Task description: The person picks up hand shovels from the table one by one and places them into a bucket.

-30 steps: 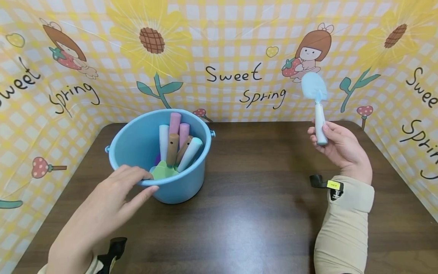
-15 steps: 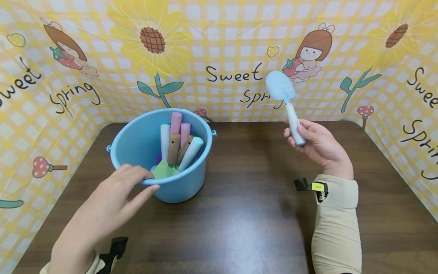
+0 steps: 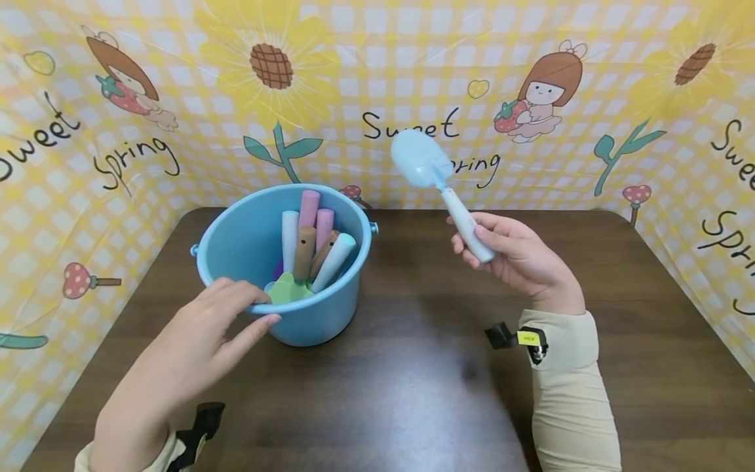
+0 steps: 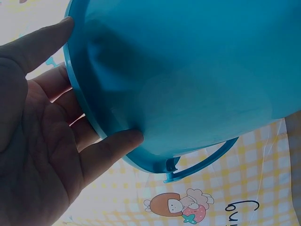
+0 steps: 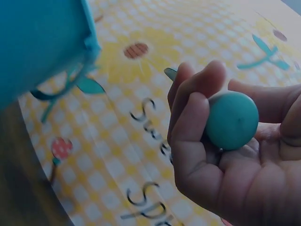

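My right hand (image 3: 525,262) grips the pale handle of a light blue toy trowel (image 3: 420,159), raised above the table with its blade tilted up and left. The right wrist view shows the round handle end (image 5: 233,120) with fingers curled about it. At the left, a blue bucket (image 3: 318,321) stands on the table. My left hand (image 3: 194,347) holds its near rim, fingers over the edge and thumb outside. Inside the bucket are several tools with pink, brown and pale blue handles (image 3: 334,262), and a green tool head (image 3: 289,290); their lower parts are hidden.
A dark wooden table (image 3: 377,400) spreads under both arms. Behind it and at the sides hangs a yellow checked cloth (image 3: 377,59) with printed flowers and lettering. The bucket's bail handle (image 4: 207,162) hangs down its side.
My right hand has carried the trowel left, nearer the bucket, and the trowel now leans further left. My left hand keeps its hold on the bucket rim.
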`<state>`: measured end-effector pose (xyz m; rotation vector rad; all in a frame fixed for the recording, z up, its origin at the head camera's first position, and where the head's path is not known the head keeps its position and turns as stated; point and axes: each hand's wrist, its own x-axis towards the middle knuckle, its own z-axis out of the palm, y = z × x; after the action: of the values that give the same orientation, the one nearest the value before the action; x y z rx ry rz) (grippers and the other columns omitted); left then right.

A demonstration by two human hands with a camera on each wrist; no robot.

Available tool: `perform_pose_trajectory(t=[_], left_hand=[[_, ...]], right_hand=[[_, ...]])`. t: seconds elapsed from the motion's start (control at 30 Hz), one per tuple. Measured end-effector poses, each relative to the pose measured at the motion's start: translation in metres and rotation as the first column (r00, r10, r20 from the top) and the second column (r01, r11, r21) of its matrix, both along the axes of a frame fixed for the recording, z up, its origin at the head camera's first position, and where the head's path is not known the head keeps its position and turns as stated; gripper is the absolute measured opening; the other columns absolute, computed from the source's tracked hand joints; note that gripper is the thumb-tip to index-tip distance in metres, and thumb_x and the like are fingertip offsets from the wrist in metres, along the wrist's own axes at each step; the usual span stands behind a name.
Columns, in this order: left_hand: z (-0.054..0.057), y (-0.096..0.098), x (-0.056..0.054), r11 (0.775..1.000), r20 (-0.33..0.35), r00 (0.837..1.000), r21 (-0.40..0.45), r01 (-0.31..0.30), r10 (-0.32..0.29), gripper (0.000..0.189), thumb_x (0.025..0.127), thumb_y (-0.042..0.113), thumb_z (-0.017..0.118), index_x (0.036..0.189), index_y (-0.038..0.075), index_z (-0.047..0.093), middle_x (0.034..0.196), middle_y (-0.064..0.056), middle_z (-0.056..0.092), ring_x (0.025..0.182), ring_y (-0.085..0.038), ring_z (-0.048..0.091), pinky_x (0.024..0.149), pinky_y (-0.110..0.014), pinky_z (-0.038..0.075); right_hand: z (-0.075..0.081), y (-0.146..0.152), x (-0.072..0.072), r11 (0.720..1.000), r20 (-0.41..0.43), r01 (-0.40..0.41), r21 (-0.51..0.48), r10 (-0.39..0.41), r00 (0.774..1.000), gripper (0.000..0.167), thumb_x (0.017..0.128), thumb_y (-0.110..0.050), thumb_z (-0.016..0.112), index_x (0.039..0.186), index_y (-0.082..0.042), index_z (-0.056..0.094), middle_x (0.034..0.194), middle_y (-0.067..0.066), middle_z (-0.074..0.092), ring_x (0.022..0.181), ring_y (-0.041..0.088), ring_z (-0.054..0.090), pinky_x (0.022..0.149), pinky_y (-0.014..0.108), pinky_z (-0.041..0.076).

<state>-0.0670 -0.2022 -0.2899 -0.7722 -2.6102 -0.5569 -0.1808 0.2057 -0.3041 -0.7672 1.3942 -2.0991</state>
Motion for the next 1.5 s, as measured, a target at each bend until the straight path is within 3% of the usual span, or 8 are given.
perform_pose_trajectory(t=[0.33,0.8,1.1,1.5], left_hand=[[0.003,0.001,-0.004,1.0,0.008,1.0,-0.013,-0.006,0.006,0.012,0.089,0.018,0.075,0.096,0.02,0.066,0.093,0.012,0.064,0.091,-0.005,0.05,0.08,-0.025,0.043],[0.001,0.003,-0.004,1.0,0.01,1.0,-0.003,-0.007,0.007,0.014,0.087,0.016,0.077,0.095,0.02,0.066,0.093,0.011,0.064,0.091,-0.004,0.05,0.08,-0.023,0.043],[0.0,0.001,-0.002,1.0,-0.001,1.0,-0.009,-0.016,0.016,0.013,0.088,0.018,0.076,0.093,0.021,0.065,0.091,0.013,0.063,0.089,-0.003,0.049,0.078,-0.022,0.042],[0.0,-0.001,0.0,1.0,0.005,1.0,-0.018,-0.02,0.021,0.013,0.088,0.018,0.076,0.095,0.021,0.065,0.093,0.013,0.063,0.09,-0.003,0.048,0.078,-0.023,0.044]], right_hand=[[0.003,-0.033,0.007,0.992,-0.045,-0.072,0.103,0.077,0.996,0.027,0.109,-0.01,0.034,0.126,-0.003,0.054,0.098,0.005,0.064,0.074,0.011,0.058,0.07,0.02,0.048],[0.016,-0.053,0.008,0.975,-0.076,-0.088,0.204,0.106,0.991,0.025,0.107,-0.01,0.038,0.124,-0.004,0.057,0.092,0.004,0.061,0.069,0.012,0.051,0.068,0.021,0.044],[0.042,-0.067,-0.001,0.928,-0.081,-0.092,0.361,0.13,0.988,0.026,0.106,-0.011,0.04,0.125,0.002,0.054,0.087,0.004,0.061,0.067,0.012,0.049,0.067,0.023,0.042],[0.065,-0.087,-0.017,0.863,-0.109,-0.155,0.481,0.235,0.966,0.03,0.106,-0.01,0.039,0.126,0.009,0.052,0.086,0.004,0.06,0.066,0.013,0.049,0.068,0.026,0.041]])
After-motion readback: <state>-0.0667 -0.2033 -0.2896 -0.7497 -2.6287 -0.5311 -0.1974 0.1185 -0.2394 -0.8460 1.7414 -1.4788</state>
